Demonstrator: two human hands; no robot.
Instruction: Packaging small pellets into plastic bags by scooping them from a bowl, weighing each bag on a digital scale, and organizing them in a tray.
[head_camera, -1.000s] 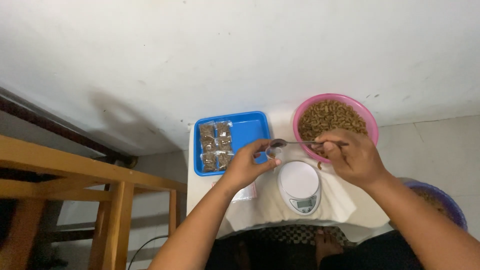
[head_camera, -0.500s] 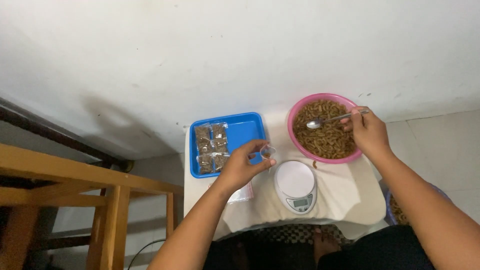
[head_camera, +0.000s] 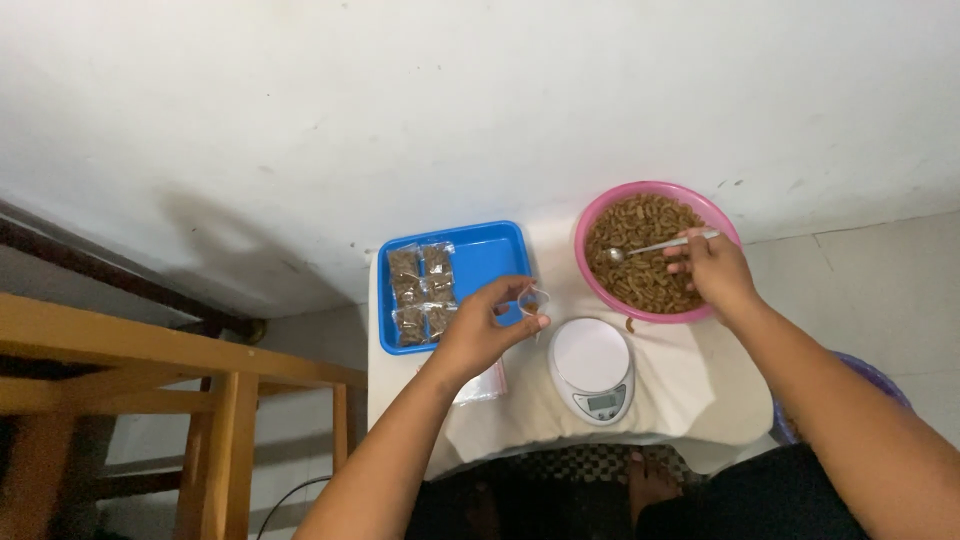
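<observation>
Head view: six filled packets (head_camera: 421, 292), one spoon (head_camera: 655, 247).

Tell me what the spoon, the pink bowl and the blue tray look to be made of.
Spoon: likely metal, since it is thin, silvery and shiny. Pink bowl: probably plastic, given its even bright colour and smooth, thin, slightly glossy rim. Blue tray: probably plastic too, with a uniform saturated colour, moulded rounded corners and a soft sheen.

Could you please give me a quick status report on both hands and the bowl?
Left hand pinching small clear bag open. Right hand holding spoon over pink bowl of brown pieces. Scale bare.
</observation>
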